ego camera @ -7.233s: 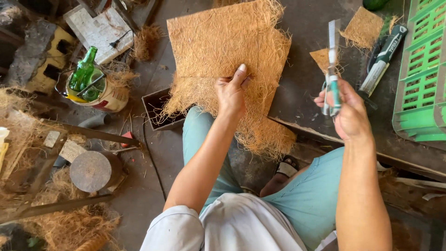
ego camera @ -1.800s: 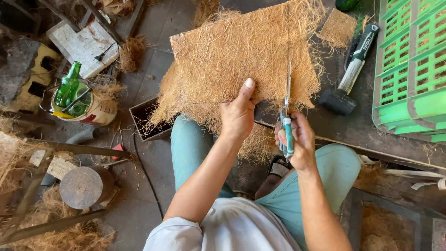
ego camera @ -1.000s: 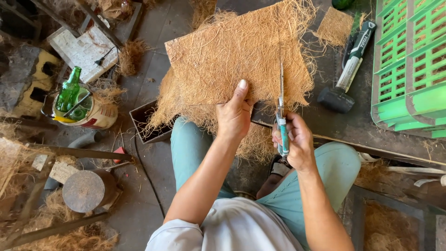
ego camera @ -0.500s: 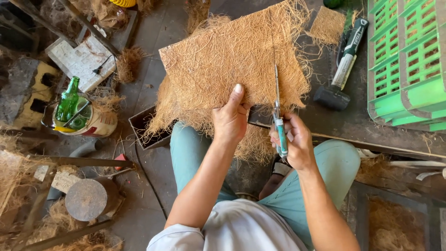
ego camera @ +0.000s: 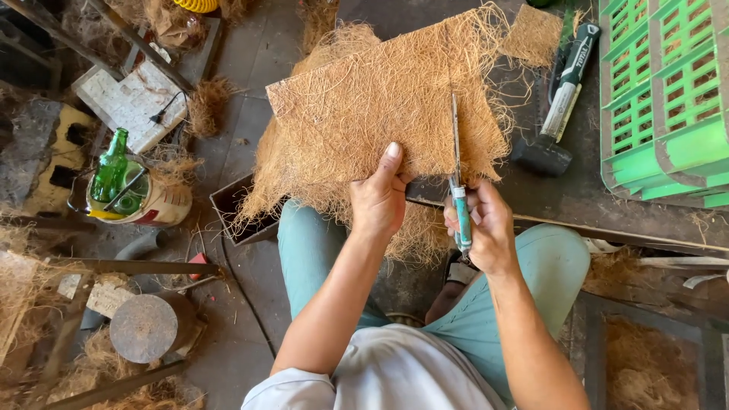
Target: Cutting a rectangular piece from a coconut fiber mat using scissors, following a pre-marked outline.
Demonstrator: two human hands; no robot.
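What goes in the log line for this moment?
left hand: holds coir mat | right hand: grips scissors, blades on mat | rubber mallet: right

– The coconut-fibre mat (ego camera: 383, 99)?
– Coarse, matt, hairy, with loose strands at the edges.
– And the scissors (ego camera: 459, 190)?
– Dull metal blades, smooth teal handles, probably plastic.
– The green crate (ego camera: 661, 99) is glossy plastic; the bottle (ego camera: 111, 168), shiny green glass.

Mallet (ego camera: 558, 106) lies between fibre mat (ego camera: 380, 114) and crate (ego camera: 664, 99).

Soft daylight fills the whole scene, bright and even. Shadows are faint. Everything looks sharp, with no glare or blur.
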